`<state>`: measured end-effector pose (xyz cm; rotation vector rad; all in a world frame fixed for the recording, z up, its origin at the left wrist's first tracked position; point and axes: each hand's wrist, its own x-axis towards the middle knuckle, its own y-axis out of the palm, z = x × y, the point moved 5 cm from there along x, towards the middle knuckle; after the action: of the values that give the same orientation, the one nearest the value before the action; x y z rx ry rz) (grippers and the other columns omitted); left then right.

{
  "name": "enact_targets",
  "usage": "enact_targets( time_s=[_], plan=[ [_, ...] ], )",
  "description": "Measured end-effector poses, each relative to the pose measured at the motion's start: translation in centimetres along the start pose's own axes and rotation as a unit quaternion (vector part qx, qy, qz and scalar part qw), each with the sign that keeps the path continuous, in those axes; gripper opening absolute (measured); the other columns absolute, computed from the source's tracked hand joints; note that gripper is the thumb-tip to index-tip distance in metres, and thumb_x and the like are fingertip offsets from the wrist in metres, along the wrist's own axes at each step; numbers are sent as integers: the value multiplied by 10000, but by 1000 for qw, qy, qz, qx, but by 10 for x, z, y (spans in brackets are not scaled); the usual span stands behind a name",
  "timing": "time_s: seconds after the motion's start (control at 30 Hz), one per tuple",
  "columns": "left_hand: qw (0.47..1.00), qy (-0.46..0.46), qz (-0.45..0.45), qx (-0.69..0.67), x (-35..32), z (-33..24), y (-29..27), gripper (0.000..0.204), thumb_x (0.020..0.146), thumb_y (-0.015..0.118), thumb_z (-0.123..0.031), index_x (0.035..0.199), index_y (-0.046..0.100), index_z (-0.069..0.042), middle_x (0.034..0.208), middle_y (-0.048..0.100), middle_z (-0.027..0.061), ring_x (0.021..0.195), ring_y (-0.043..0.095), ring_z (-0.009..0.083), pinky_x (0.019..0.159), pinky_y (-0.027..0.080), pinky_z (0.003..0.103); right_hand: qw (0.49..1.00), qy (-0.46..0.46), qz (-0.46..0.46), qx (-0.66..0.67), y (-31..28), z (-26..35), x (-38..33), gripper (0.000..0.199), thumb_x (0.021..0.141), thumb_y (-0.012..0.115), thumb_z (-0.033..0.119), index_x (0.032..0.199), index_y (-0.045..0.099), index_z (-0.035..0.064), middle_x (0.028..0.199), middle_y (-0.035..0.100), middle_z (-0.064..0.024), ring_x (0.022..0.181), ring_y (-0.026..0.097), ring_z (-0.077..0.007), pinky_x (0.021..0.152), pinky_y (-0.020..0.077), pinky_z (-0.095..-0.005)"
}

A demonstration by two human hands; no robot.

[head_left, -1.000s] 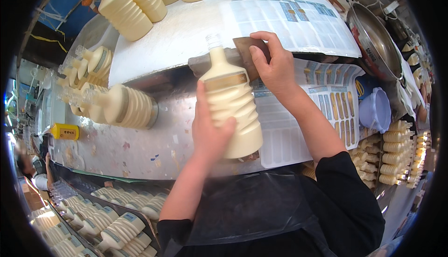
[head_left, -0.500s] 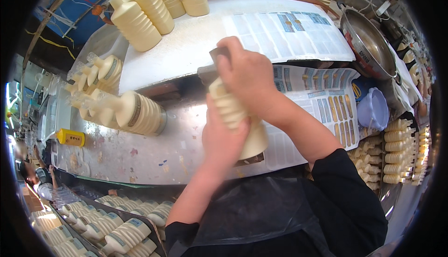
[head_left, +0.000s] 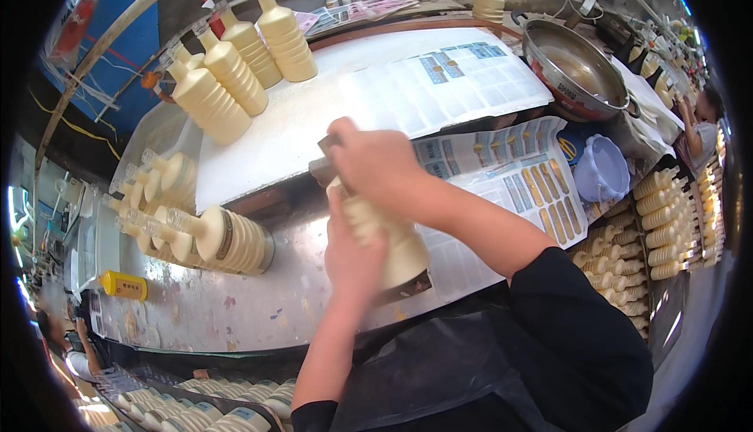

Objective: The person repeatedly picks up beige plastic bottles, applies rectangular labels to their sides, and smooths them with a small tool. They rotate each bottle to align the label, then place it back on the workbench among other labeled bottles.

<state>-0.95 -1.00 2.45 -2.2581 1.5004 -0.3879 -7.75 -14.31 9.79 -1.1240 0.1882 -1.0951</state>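
A cream ribbed bottle (head_left: 404, 250) leans over the metal bench, its neck end up and to the left, hidden behind my fingers. My left hand (head_left: 353, 255), slightly blurred, is wrapped round the bottle's near-left side. Over its upper end lies my right hand (head_left: 380, 167), closed on a flat grey-brown piece (head_left: 322, 168) whose exact kind I cannot make out. That piece sits against the bottle's shoulder. Beneath and beside the bottle is a sheet of labels (head_left: 463, 263), with rows of blue and gold labels to its right.
Cream bottles (head_left: 233, 232) stand in a group at left, near a yellow container (head_left: 124, 284). More bottles (head_left: 212, 107) stand on the white raised board (head_left: 306, 110), beside another label sheet (head_left: 471, 99). At right are a large metal pan (head_left: 576, 63), a purple bucket (head_left: 602, 167) and stacked bottles (head_left: 616, 263).
The head view has shifted, showing more of the far side. Both hands still hold the bottle and the flat piece; the bottle appears a little lower and further left in the picture.
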Motion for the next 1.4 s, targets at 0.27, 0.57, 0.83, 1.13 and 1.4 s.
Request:
enact_targets(
  time_s=[0.27, 0.57, 0.83, 1.13, 1.4],
  plan=[
    [992, 53, -9, -111, 4, 20, 6, 950, 814, 644, -173, 1649, 196, -106, 1525, 476, 234, 1307, 575, 349, 1106, 454, 417, 986, 22, -106, 125, -2, -88, -30, 278, 981, 626, 205, 1245, 605, 121, 840, 719, -163, 756, 710, -352, 679, 550, -431],
    [980, 21, -19, -197, 0, 23, 5, 990, 825, 646, -119, 1660, 118, -62, 1480, 501, 217, 1272, 584, 283, 1087, 471, 388, 928, 59, -110, 352, -9, -87, -38, 274, 981, 676, 142, 1239, 639, 57, 990, 737, -63, 850, 668, -138, 773, 530, -287],
    [984, -40, 11, -171, -20, 26, 3, 947, 809, 726, -109, 1609, 226, -24, 1429, 522, 203, 1289, 565, 307, 1088, 477, 428, 980, 134, -64, 135, -44, -149, -27, 226, 932, 615, 219, 999, 765, 63, 981, 715, -131, 910, 691, -282, 820, 527, -346],
    [997, -6, -9, -81, -24, 7, 2, 952, 764, 798, -173, 1561, 310, 6, 1326, 609, 235, 1254, 596, 359, 1037, 492, 441, 955, 119, 129, -239, -58, -200, 39, 234, 869, 565, 101, 1029, 723, 37, 1036, 744, -175, 974, 702, -363, 832, 557, -458],
    [1000, 6, -25, -17, -30, 33, -1, 1005, 749, 798, -247, 1577, 288, 8, 1334, 574, 261, 1236, 569, 410, 1063, 445, 500, 960, 10, 126, -249, -61, -158, -36, 378, 896, 579, 93, 1265, 645, 37, 1286, 681, -160, 1021, 697, -358, 844, 563, -449]
  ],
)
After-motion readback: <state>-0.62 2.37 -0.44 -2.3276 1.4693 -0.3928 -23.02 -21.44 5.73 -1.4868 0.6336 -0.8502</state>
